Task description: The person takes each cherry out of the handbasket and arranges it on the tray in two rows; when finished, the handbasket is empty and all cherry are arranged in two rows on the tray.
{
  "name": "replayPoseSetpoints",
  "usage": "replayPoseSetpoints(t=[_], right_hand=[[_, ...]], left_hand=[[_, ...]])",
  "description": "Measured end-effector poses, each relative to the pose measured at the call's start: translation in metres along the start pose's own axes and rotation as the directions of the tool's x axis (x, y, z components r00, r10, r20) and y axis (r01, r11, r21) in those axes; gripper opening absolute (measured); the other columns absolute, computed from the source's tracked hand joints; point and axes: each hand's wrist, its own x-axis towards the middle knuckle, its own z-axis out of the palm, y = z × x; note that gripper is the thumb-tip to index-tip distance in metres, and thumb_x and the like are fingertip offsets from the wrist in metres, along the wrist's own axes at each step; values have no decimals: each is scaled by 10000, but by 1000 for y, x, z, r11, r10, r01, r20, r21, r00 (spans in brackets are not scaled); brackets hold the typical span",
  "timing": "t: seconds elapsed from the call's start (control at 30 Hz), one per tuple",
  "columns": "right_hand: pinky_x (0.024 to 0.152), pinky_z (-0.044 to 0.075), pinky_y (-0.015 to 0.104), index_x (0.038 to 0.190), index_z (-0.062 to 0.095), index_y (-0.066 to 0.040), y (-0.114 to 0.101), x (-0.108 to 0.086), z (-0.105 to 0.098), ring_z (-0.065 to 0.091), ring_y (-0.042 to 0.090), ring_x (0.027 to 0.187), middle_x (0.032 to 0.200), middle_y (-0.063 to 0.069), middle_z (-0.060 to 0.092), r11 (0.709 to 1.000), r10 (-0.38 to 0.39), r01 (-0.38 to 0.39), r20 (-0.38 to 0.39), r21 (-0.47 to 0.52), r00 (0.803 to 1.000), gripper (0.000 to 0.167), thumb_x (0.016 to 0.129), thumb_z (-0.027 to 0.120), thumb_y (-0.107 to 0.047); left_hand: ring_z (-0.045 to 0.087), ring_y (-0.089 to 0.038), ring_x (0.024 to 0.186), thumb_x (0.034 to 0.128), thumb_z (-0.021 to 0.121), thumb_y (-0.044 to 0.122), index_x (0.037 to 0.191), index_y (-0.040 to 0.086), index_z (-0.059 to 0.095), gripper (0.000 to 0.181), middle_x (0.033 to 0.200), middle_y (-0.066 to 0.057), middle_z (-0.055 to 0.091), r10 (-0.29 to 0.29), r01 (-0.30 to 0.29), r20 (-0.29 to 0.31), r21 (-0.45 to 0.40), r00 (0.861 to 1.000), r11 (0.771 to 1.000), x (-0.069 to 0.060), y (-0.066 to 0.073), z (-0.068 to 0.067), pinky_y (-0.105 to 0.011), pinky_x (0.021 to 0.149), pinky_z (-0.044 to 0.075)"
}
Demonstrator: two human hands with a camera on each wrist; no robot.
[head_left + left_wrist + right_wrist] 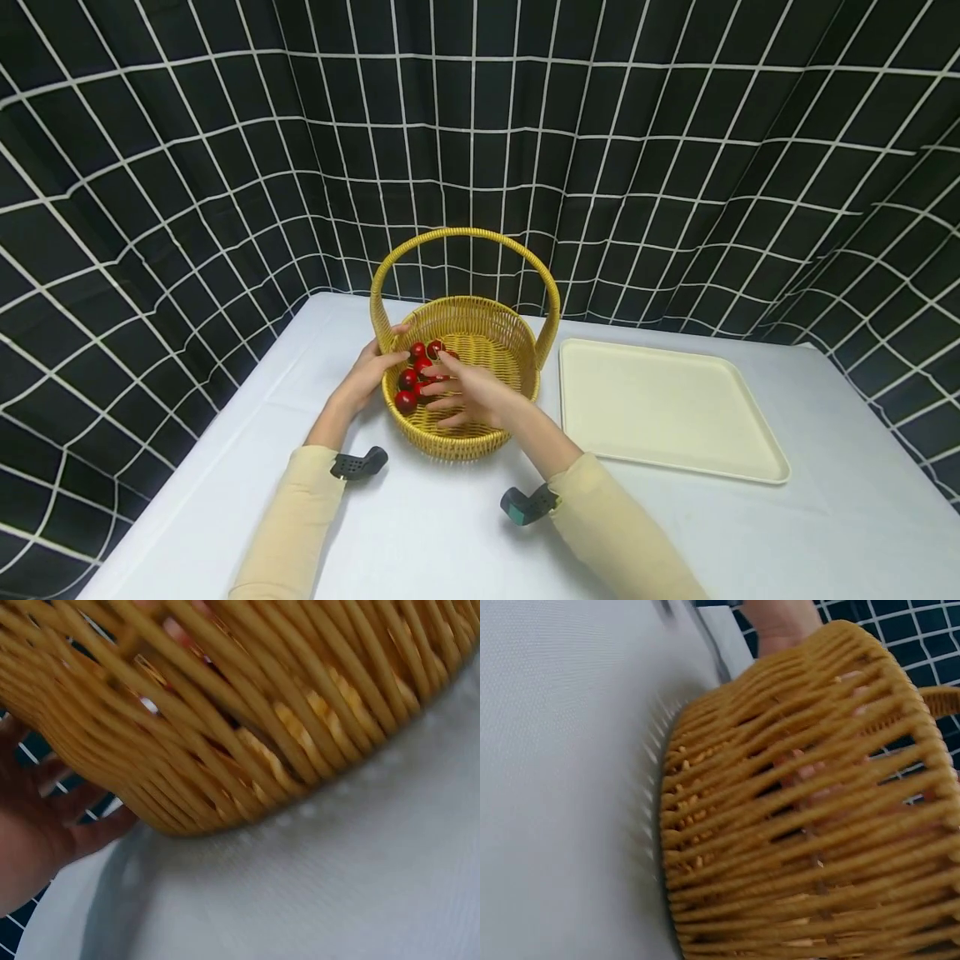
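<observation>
A yellow woven basket (517,333) with a tall arched handle stands on the white table. Several round, dark red fruits (406,402) lie on the left side of its floor; their exact kind is unclear. At the basket's left rim, by the foot of the handle, my left hand (367,371) holds the side, its thumb over the rim. The left wrist view shows that hand's fingers (75,806) along the outer wall. My right hand (472,392) reaches into the basket over the fruits with fingers spread, hiding some of them. Whether it touches any is unclear.
A cream rectangular tray (667,408) lies flat to the right of the basket. White cloth (427,533) covers the table. A black curtain with white grid lines (495,150) hangs behind and at both sides.
</observation>
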Motion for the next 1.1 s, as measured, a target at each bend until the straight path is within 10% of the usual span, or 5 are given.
replayPoseSetpoints(t=[1.1], right_hand=[[757, 551, 398, 1347, 486, -22, 3, 16, 19, 621, 323, 966, 1130, 145, 557, 960, 84, -93, -45, -263, 995, 493, 973, 535, -339]], left_hand=[[315, -321, 1338, 927, 500, 76, 1413, 74, 388, 499, 1478, -151, 320, -29, 28, -27, -58, 999, 998, -1, 3, 6, -480, 1090, 249]])
